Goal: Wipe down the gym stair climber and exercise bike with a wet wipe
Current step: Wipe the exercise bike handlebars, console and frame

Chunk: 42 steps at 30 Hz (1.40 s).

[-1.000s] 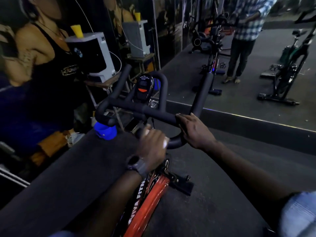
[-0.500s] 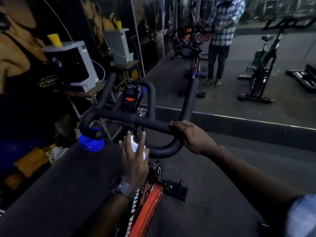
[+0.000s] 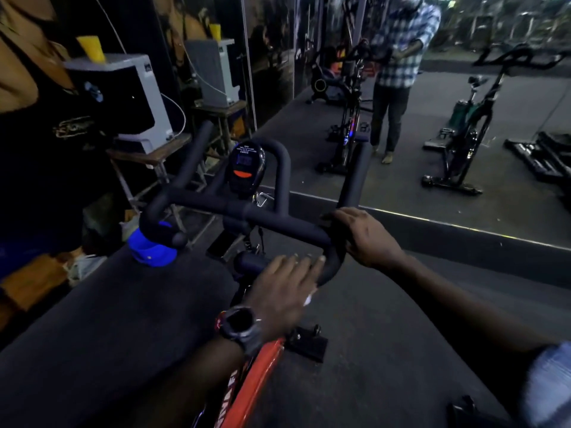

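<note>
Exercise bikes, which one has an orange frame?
The bike right under the hands, whose black handlebar the right hand grips. The green-bodied bike stands far off, on the right.

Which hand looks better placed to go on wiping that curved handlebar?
Probably the left hand: it lies over the lower curved grip, with a bit of white wipe showing under its palm. The right hand just grips the handlebar bend, seemingly steadying it.
</note>
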Each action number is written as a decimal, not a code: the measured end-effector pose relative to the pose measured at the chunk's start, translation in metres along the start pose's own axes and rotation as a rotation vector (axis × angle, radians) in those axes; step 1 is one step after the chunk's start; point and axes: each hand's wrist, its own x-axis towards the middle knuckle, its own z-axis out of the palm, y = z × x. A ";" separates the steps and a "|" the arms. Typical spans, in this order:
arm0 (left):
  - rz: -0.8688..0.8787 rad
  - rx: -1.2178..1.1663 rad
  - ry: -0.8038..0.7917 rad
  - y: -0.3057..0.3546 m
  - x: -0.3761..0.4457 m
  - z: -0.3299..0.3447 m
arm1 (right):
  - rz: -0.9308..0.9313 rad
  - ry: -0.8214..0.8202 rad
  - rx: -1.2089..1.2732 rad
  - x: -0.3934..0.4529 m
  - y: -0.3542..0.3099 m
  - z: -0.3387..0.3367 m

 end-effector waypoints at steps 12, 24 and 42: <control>-0.513 -0.120 -0.068 -0.026 0.127 0.007 | 0.307 0.396 0.462 0.009 0.009 -0.001; -0.275 -0.006 -0.205 -0.027 0.121 0.012 | 0.044 0.201 0.070 0.020 0.003 0.014; -0.276 -0.212 -0.173 0.013 0.124 0.009 | 0.373 0.356 0.465 0.035 0.006 0.008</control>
